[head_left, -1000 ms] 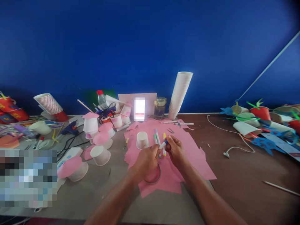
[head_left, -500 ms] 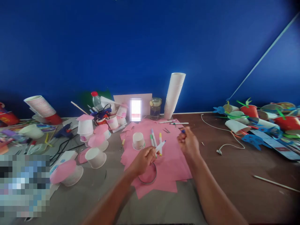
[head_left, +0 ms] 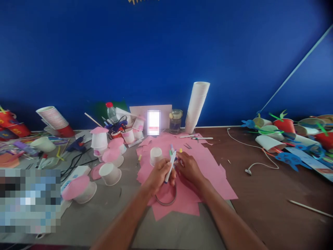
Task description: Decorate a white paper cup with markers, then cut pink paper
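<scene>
My left hand (head_left: 161, 173) is closed around a white marker (head_left: 170, 167), which stands tilted with a dark blue end pointing down. Beside it, my right hand (head_left: 189, 167) has its fingers bent together near the markers on the pink paper (head_left: 208, 170); whatever they pinch is mostly hidden. A small upside-down white paper cup (head_left: 156, 155) sits just beyond my left hand. Below both hands lies a round ring (head_left: 166, 202) on the paper, partly covered by my left hand. The other markers are largely hidden behind my fingers.
A tall stack of white cups (head_left: 197, 107) leans at the back beside a jar (head_left: 175, 121) and a bright phone screen (head_left: 154, 122). Pink-topped cups (head_left: 76, 187) line the left. A white cable (head_left: 251, 161) and decorated cups (head_left: 284, 125) lie right.
My right hand has come in from the right to beside my left hand. The marker in my left hand has turned more upright, its blue end now down. The view has shifted slightly.
</scene>
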`<action>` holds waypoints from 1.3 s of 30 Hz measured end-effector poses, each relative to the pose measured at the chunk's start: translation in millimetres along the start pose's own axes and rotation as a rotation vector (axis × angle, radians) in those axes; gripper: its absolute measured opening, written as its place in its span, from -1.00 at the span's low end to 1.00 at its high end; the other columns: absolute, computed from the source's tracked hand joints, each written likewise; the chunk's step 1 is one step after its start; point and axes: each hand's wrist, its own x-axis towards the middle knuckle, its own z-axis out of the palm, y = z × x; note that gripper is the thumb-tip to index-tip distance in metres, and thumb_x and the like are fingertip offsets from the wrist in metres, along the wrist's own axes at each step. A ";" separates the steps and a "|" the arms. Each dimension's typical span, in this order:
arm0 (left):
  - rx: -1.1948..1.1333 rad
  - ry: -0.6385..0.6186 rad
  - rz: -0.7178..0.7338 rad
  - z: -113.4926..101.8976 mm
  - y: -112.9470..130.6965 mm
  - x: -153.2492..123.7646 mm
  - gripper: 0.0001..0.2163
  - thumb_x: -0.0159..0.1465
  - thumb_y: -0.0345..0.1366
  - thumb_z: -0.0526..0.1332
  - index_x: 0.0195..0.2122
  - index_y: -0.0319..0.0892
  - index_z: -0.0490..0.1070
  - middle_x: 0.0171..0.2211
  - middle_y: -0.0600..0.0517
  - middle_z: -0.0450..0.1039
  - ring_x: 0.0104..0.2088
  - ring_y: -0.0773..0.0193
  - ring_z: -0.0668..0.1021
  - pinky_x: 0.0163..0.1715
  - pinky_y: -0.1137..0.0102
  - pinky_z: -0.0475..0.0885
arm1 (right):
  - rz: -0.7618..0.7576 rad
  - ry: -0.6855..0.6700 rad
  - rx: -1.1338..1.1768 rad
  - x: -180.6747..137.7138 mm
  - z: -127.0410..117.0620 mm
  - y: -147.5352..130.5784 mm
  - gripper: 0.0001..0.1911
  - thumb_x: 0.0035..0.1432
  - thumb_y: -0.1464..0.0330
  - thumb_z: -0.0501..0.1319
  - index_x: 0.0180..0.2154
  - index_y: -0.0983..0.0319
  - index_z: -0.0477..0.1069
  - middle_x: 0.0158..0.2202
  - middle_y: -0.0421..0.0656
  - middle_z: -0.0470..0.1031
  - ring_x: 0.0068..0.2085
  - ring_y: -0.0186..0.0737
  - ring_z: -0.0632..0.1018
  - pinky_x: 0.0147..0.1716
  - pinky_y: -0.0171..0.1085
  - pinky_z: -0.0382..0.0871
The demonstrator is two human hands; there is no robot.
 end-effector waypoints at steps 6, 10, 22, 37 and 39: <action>-0.009 0.095 0.006 1.0 -1.1 5.2 -0.66 0.21 0.03 0.17 -0.32 -0.18 0.21 -0.59 0.14 0.39 -0.71 0.42 0.42 -0.65 0.50 0.29 | -0.189 0.065 -0.041 -3.7 0.6 -13.7 -0.42 0.16 0.54 0.03 0.23 0.31 0.14 -0.46 -0.17 0.51 -0.45 -0.20 0.48 -0.31 -0.22 0.32; 0.027 0.103 0.021 3.3 -0.5 6.9 -0.62 0.16 0.06 0.21 -0.33 -0.19 0.24 -0.62 0.13 0.38 -0.72 0.41 0.42 -0.68 0.50 0.30 | -0.361 -0.004 -0.041 -6.7 3.5 -19.3 -0.50 0.20 0.55 0.02 0.17 0.25 0.24 -0.46 -0.16 0.55 -0.41 -0.20 0.52 -0.28 -0.21 0.30; 0.459 0.718 0.673 -41.3 15.6 3.7 -0.79 0.26 -0.13 0.15 -0.24 -0.17 0.33 -0.44 0.07 0.37 -0.44 0.36 0.43 -0.39 0.44 0.36 | 0.045 0.268 0.314 -6.9 -3.6 -12.3 -0.81 0.14 0.47 0.08 -0.17 0.16 0.24 -0.54 -0.30 0.40 -0.56 -0.30 0.44 -0.52 -0.32 0.30; 0.764 0.335 0.291 -81.8 -8.5 25.1 -0.35 -0.01 -0.50 0.24 0.17 -0.23 0.18 0.07 -0.16 0.36 0.10 0.03 0.39 0.17 0.10 0.20 | 0.027 0.271 0.610 -14.7 -1.5 -15.5 -0.71 0.32 0.08 -0.02 -0.11 0.14 0.16 -0.51 -0.27 0.36 -0.49 -0.25 0.40 -0.43 -0.22 0.33; 0.746 0.324 0.287 -81.7 -8.8 24.9 -0.36 -0.02 -0.51 0.24 0.14 -0.20 0.20 0.01 -0.12 0.40 0.05 0.05 0.42 0.13 0.13 0.26 | 0.029 0.264 0.618 -14.4 -2.2 -16.9 -0.69 0.32 0.06 -0.03 -0.10 0.15 0.17 -0.51 -0.27 0.36 -0.48 -0.25 0.40 -0.42 -0.22 0.33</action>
